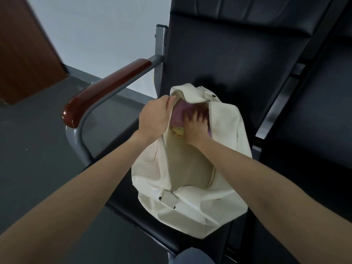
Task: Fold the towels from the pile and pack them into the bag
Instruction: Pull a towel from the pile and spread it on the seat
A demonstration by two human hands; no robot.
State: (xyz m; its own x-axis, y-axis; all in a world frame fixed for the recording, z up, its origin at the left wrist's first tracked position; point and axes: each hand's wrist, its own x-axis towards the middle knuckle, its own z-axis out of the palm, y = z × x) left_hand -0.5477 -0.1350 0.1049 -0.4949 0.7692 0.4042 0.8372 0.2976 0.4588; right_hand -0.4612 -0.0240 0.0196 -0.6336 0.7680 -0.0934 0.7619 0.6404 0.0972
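Note:
A cream white zip bag [152, 178] lies on a black seat, its top unzipped and gaping. My left hand [154, 119] grips the left edge of the opening near the far end and holds it apart. My right hand [196, 126] is inside the bag, fingers spread flat on a folded purple towel [180, 111]. A pale yellow towel [178, 131] shows just under the purple one, partly hidden by my right hand. No towel pile is in view.
The bag rests on a black padded chair [228, 63] with a grey metal frame and a glossy brown wooden armrest [106, 86] to the left. Another black seat [314, 121] adjoins on the right. Dark grey floor [38, 149] lies left, a brown door [24, 50] beyond.

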